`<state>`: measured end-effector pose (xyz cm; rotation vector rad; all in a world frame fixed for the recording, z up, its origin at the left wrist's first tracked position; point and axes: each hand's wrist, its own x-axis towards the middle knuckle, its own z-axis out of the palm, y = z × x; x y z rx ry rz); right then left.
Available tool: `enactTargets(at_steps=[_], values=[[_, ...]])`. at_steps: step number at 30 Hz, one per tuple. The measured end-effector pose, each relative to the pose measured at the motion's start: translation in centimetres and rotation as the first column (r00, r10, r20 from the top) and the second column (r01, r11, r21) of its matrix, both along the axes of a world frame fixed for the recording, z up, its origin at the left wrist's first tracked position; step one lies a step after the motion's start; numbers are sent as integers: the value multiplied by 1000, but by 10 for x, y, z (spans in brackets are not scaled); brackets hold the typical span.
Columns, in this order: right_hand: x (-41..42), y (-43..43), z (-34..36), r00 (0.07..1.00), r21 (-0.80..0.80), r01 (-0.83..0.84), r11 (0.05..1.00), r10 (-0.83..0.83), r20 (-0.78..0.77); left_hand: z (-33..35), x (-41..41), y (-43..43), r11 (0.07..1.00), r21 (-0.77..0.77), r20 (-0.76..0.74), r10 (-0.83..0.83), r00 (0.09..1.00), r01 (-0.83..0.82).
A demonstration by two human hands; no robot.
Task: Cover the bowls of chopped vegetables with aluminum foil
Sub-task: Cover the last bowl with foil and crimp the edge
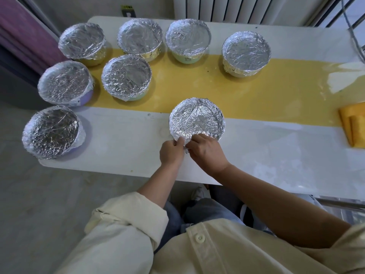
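Note:
A foil-covered bowl [197,119] stands near the middle of the table, close to the front edge. My left hand [171,152] and my right hand [205,151] both pinch the crinkled foil edge at the bowl's near rim, fingertips almost touching. Several other bowls wrapped in foil stand to the left and at the back, for example a bowl at the far left front [52,131], a bowl on the yellow stripe [126,77] and a bowl at the back right [246,53].
The white table [276,155] has a yellow stripe [197,84] across its middle. A folded yellow cloth [353,125] lies at the right edge. A radiator [227,8] stands behind the table, a purple curtain [21,34] at the left.

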<state>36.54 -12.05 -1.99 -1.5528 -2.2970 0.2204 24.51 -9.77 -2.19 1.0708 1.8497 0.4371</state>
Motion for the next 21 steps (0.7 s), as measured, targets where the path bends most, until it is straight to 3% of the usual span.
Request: enactTargets(at_steps=[5,15,21], values=[[-3,4,-1,999,-33,-5,999,4,-42,-7,6,8,996,17,-20,86,996,-86],[-5,3,-9,996,-68,22,997,-28,-86,-7,-2,14,998,61,-46,27,999,-25],[-4,2,-7,991,-66,25,997,-33,-126,-6,-4,7,996,-71,47,51,998,-48]])
